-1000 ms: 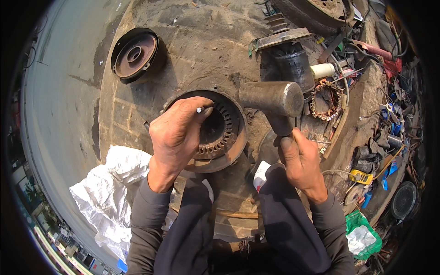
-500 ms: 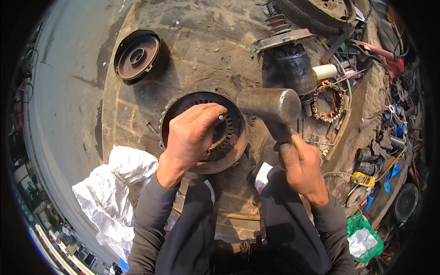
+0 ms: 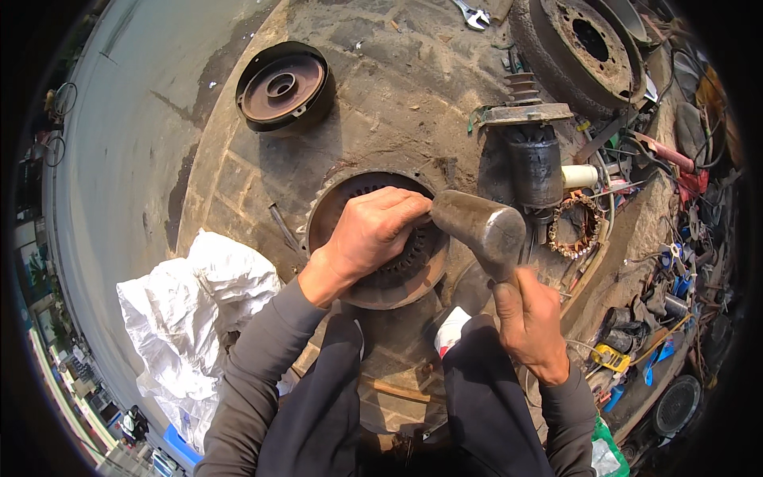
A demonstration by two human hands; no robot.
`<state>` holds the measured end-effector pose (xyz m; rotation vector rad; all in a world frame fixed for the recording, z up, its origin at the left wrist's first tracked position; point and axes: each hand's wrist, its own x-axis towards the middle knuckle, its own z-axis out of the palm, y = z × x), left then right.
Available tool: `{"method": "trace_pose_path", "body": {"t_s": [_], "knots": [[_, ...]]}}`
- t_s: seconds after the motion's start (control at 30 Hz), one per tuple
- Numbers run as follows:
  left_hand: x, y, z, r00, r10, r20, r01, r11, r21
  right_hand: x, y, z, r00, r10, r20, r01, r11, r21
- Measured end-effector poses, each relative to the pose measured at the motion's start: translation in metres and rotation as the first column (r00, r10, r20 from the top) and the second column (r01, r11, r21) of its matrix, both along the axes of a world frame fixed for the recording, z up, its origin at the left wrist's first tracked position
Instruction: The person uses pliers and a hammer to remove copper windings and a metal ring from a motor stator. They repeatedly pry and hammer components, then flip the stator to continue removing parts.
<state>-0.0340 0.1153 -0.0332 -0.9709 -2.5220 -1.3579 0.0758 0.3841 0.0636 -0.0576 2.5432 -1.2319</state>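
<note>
My left hand (image 3: 364, 237) is closed in a fist over a round metal motor housing (image 3: 388, 298), with a ring of slotted teeth inside. It grips a thin metal rod; the fist and hammer now hide its tip, which shows in the earlier frame. In my right hand (image 3: 531, 324) is the handle of a heavy hammer (image 3: 483, 226) with a thick cylindrical steel head. One end of that head is right against the thumb side of my left fist; whether it touches the rod cannot be seen.
A round dark end cover (image 3: 282, 87) lies at the far left. Toward the right are a motor rotor (image 3: 534, 167), a copper-wound ring (image 3: 576, 226) and a rusty wheel rim (image 3: 576, 56). An adjustable wrench (image 3: 474, 16) lies at the back. White sacking (image 3: 191, 318) is bunched at the left.
The hammer head has come down against the left fist, closing the small gap between them. The whole view has shifted, so the surrounding parts appear in different places.
</note>
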Motion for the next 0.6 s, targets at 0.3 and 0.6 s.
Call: {"method": "trace_pose_path", "body": {"t_s": [0.3,0.6], "knots": [[0.003,-0.007,-0.004,1.000,0.003,0.004,-0.003,1.000,-0.012,-0.012,-0.001,-0.002,0.992,0.126,0.009,-0.126,0.986,0.105],[0.002,-0.011,-0.007,0.998,-0.020,0.054,0.021,0.999,-0.026,-0.012,-0.015,0.005,0.894,0.136,-0.426,-0.139,0.990,0.023]]}}
